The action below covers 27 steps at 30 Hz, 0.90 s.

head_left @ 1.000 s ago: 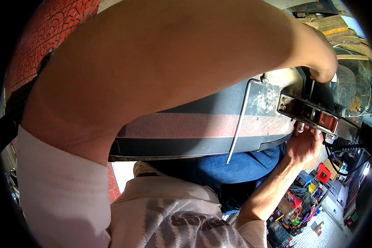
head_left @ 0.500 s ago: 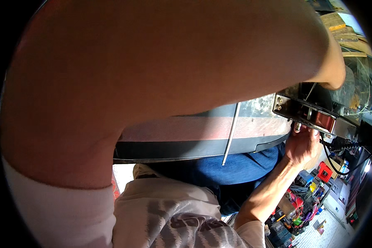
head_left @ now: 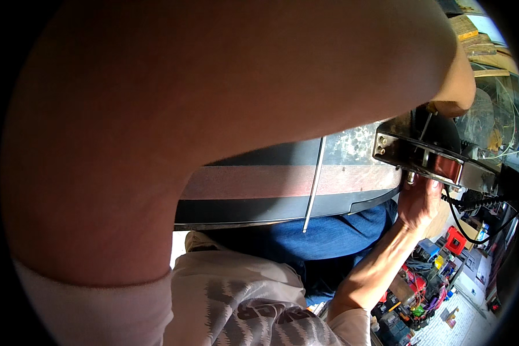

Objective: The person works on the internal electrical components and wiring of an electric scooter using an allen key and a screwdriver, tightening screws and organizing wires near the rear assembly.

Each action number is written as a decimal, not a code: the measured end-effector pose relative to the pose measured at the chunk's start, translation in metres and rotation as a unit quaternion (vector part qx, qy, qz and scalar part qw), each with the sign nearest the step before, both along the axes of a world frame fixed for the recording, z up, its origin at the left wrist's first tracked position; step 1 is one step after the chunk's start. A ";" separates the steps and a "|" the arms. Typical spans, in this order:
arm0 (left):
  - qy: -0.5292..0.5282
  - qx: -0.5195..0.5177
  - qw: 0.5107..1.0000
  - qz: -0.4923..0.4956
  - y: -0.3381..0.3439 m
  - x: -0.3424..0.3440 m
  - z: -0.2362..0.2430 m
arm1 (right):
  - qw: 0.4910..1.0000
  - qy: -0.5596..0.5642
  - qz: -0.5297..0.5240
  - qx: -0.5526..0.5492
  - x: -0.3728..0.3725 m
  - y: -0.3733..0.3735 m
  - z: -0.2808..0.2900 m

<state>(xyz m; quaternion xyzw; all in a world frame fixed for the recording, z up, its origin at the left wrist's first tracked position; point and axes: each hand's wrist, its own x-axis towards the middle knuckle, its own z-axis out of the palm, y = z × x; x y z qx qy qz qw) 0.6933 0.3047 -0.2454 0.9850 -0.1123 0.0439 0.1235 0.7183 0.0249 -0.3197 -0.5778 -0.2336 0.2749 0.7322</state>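
Note:
My left arm fills the upper part of the head view. Its hand (head_left: 457, 95) is at the right end, fingers curled and mostly hidden, closed on a thin metal rod (head_left: 427, 124). The rod slants down to an open black metal frame (head_left: 418, 167), which holds a copper-coloured block (head_left: 446, 168). From below, my right hand (head_left: 420, 205) closes on the frame's lower edge, with its fingertips partly hidden under it. Beside those fingers, a small shiny metal stud (head_left: 410, 177) sticks down from the frame.
The frame sits at the end of a dark machine body with a reddish band (head_left: 271, 181), across which lies a slim metal rod (head_left: 314, 184). A coiled black cable (head_left: 473, 203) hangs to the right. Wood pieces (head_left: 478, 45) are stacked at upper right; tools (head_left: 412, 288) clutter the lower right.
The machine and frame appear slightly further left in view. My left hand has shifted slightly, and more of the thin rod's upper end shows below it. My right hand stays at the frame.

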 end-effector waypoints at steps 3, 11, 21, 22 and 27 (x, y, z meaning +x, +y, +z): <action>-0.001 0.002 1.000 0.003 0.001 -0.007 -0.001 | 0.999 -0.041 0.005 -0.036 0.006 -0.007 -0.005; 0.013 0.008 1.000 -0.012 -0.013 0.014 -0.002 | 0.998 -0.049 -0.016 -0.038 0.009 -0.007 -0.010; 0.036 0.042 0.998 -0.026 -0.018 0.031 -0.008 | 0.998 -0.040 -0.028 -0.026 0.004 -0.002 -0.008; 0.038 0.046 0.998 -0.025 -0.018 0.032 -0.009 | 1.000 -0.019 -0.015 -0.003 0.004 -0.002 -0.007; 0.041 0.050 0.997 -0.035 -0.018 0.052 -0.016 | 0.997 0.020 -0.079 0.002 -0.008 0.001 -0.004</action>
